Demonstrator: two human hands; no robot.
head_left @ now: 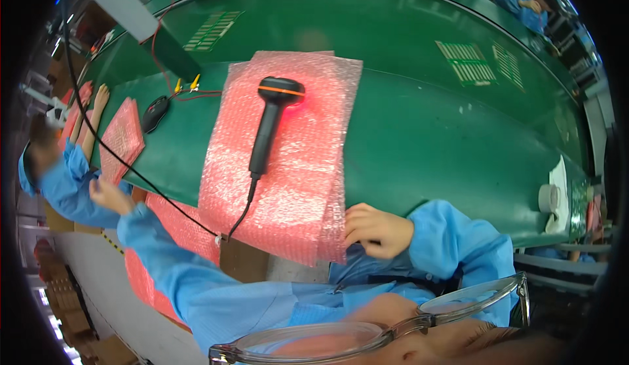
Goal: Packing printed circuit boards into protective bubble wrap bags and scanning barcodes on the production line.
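A stack of pink bubble-wrap sheets or bags (288, 214) lies on the green table mat, its near end hanging over the front edge. On top rests a black handheld barcode scanner (265, 132) with an orange stripe, glowing red at its head, its cable running toward me. My right hand (378, 231) is at the stack's near right edge, fingers curled against the wrap. Reaching far left, my left hand (113, 196) has its fingers partly apart, just below a smaller pink bubble-wrap piece (122, 139); it seems to hold nothing.
A black mouse (156, 113) lies beside the smaller wrap. A co-worker in blue (72, 182) sits at the left with an arm on the table. A grey post (124, 5) stands behind, and a tape roll (548, 199) sits at the right. More pink wrap (177, 221) hangs below the front edge.
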